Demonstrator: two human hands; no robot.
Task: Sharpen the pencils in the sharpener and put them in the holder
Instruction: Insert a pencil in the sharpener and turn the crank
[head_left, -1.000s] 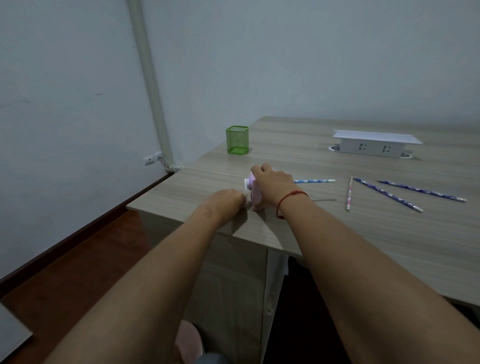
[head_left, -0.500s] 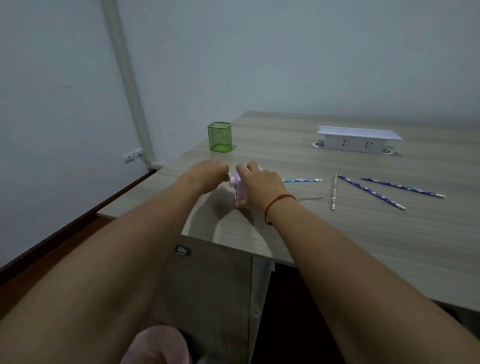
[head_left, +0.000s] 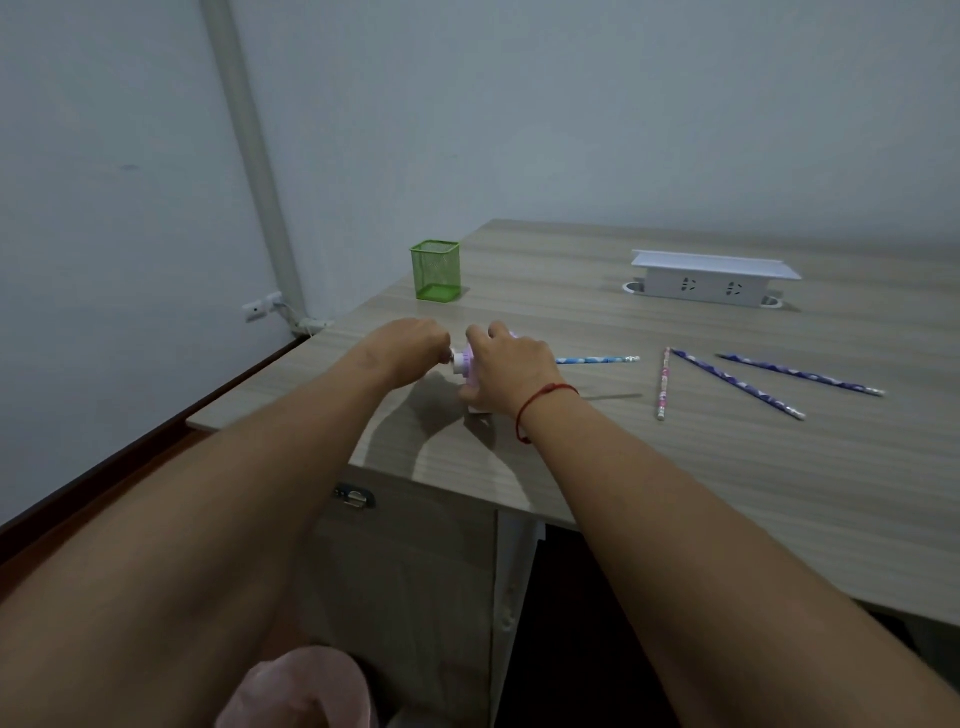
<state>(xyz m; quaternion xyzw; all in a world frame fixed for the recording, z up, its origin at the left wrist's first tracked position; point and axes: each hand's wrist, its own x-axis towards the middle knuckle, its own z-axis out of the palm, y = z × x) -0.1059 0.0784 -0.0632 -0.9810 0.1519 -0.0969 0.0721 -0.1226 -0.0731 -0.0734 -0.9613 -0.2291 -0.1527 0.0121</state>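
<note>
While the holder (head_left: 436, 270) stands upright at the desk's (head_left: 727, 467) far left edge, the left hand (head_left: 415, 347) is curled closed on the crank at the sharpener's (head_left: 464, 364) left end. Just beside it, the right hand (head_left: 506, 371) wraps over the sharpener's body, pressing it to the desk. A blue pencil (head_left: 597, 359) sticks out rightward from under that hand. Three more pencils (head_left: 737, 383) lie further right.
</note>
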